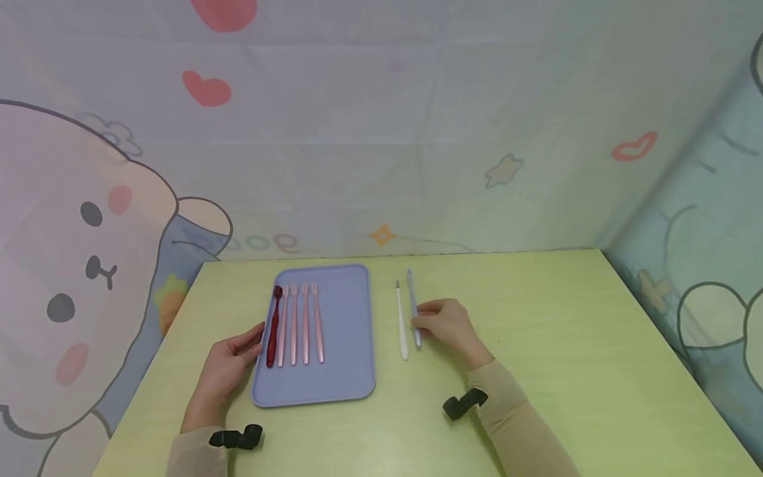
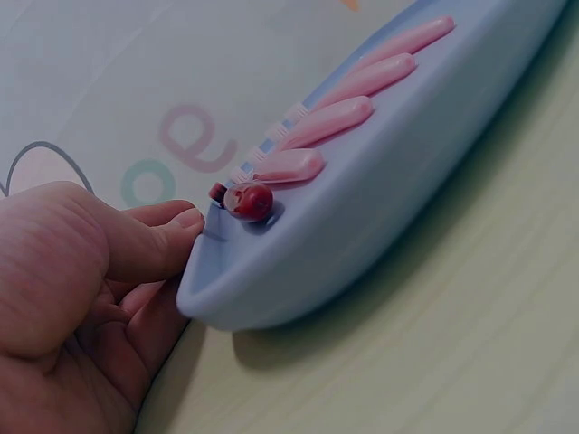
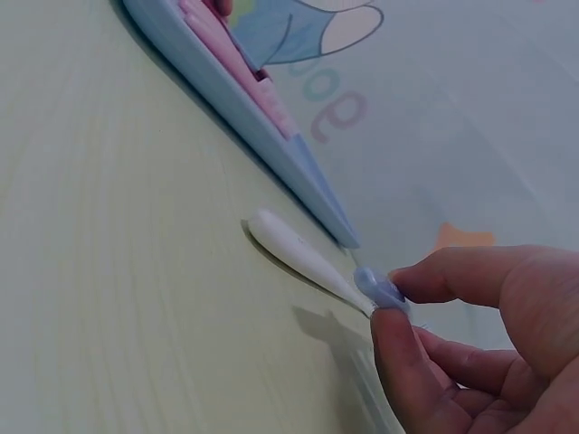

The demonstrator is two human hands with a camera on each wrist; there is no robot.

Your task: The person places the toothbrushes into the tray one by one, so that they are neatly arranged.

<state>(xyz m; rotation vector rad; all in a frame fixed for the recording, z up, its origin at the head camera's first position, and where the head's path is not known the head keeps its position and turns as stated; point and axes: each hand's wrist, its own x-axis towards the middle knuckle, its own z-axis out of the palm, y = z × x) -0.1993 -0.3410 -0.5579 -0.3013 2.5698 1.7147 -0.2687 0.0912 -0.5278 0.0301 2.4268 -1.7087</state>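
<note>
At the left edge of a light blue tray point(image 1: 348, 371), my left hand point(image 1: 223, 368) holds the rim between thumb and fingers. On the tray lie a dark red toothbrush point(image 1: 273, 334) and, beside it, several pink toothbrushes point(image 1: 293, 331) in a row, heads toward the back. My right hand point(image 1: 444, 324) pinches a light blue toothbrush point(image 1: 412, 291) between thumb and index finger; in the right wrist view, its handle end point(image 3: 378, 287) shows above the table. Just left of it, a white toothbrush point(image 1: 402, 331) lies on the table.
The pale yellow-green table point(image 1: 536, 318) meets a printed cloth backdrop point(image 1: 357, 132) at its back edge. Another printed cloth point(image 1: 703, 232) stands along the right side. Each sleeve carries a black wrist device, one on the left point(image 1: 237, 437) and one on the right point(image 1: 465, 404).
</note>
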